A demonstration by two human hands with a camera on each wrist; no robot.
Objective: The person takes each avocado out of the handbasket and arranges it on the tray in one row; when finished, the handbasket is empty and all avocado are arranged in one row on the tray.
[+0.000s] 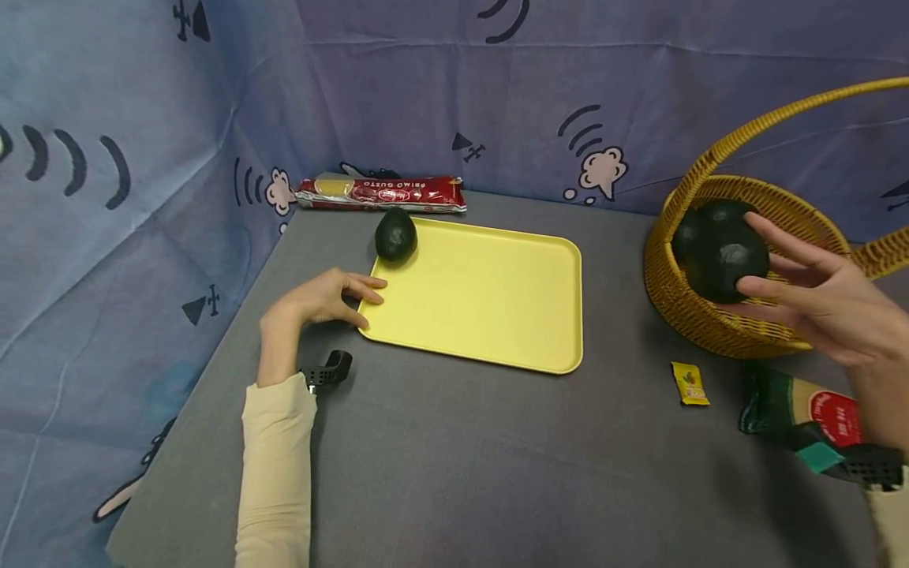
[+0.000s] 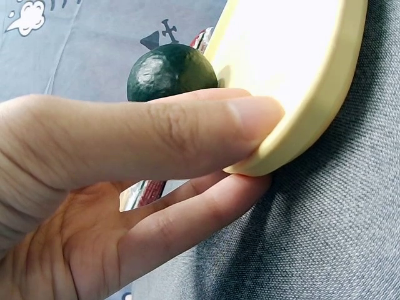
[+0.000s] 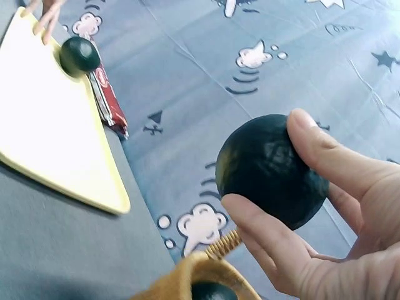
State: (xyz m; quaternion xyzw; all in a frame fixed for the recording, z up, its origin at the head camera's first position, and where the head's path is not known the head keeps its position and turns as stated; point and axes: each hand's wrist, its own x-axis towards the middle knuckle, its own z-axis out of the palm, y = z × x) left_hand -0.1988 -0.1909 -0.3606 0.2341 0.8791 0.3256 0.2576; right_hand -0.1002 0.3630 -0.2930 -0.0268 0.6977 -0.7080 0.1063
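Fingers of the right hand curl round a dark-green, rounded avocado, best held gently. The left hand pinches a yellow rectangular tray.

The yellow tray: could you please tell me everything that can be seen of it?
The pale yellow, rectangular, plastic-looking tray has rounded corners and a low raised rim. It lies face up on the grey, fabric-covered table, slightly askew in the head view. A dark green, egg-shaped fruit rests at its far left corner, and the person's left grip pinches its rim by the near left corner.
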